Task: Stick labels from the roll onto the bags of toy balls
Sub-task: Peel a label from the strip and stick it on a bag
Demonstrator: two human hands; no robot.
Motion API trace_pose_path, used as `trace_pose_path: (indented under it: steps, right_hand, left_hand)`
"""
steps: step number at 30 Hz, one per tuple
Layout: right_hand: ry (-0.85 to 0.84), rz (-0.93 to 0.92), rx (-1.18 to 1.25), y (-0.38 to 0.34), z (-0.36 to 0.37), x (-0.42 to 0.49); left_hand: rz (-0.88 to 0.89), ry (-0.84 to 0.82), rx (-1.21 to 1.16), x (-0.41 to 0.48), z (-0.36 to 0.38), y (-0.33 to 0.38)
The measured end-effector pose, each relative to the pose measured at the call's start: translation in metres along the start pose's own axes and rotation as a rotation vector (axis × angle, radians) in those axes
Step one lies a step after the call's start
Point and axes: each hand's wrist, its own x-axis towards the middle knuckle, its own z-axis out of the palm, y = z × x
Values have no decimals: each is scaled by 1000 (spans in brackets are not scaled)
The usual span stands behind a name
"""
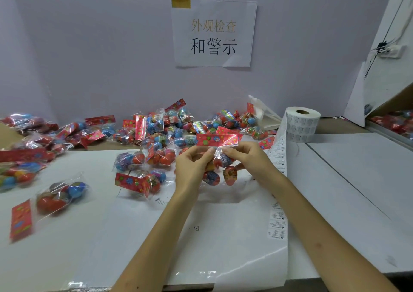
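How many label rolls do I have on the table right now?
1. The label roll stands upright at the back right of the table, its strip trailing forward past the right hand. No second roll shows.

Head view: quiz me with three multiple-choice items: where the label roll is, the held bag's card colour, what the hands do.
1. Where is the label roll?
A. Left, among the bags
B. Right, towards the back of the table
C. On the floor
2. The card atop the held bag is mainly:
A. red
B. green
C. black
3. The left hand and right hand:
A. lie flat
B. hold the roll
C. both pinch the bag

Answers: B, it stands upright at the right; A, red with small flowers; C, fingers of both pinch it below the card.
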Motion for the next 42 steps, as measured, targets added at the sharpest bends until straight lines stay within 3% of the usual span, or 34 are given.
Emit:
trace_pose_path:
  steps: [6, 10, 12, 17, 19, 23, 25, 28, 30, 32, 37, 39, 42]
  right_hand:
    - [129, -24, 14, -2, -1, -1]
    - [318, 48, 187, -3, -5, 2]
    - [328, 94, 262, -3, -9, 2]
    - [31, 15, 282, -5, -6, 0]
    - [-82, -12, 248, -4, -5, -1]
    - [-147, -54, 215, -4, -9, 0]
    - [-29, -166, 97, -4, -11, 1]
    - [435, -239, -204, -1, -19, 4]
    - [689, -196, -380, 3, -30, 5]
    - [790, -124, -450, 8, -42, 6]
    - [688, 169, -54, 12, -51, 10]
    - [602, 260, 119, 11, -49, 11]
    - [415, 365, 152, 10, -43, 12]
  left_hand:
    - [7, 21, -49, 2, 2, 0]
    - [186, 91, -18, 1, 0, -1]
    - [255, 45, 39, -1, 2, 0]
    - [285, -172, 196, -5, 9, -5]
    - [291, -141, 205, -4, 7, -7]
    - [229, -4, 184, 0, 2, -8]
    - [172, 34, 135, 1, 2, -7]
    - [95, 7, 38, 1, 1, -5]
    - [121, -5, 152, 1, 3, -7]
    - [172, -11, 295, -1, 5, -9]
    - [257, 57, 674, -1, 5, -13]
    - [268, 125, 706, 2, 3, -14]
    - [348, 233, 722, 2, 2, -11]
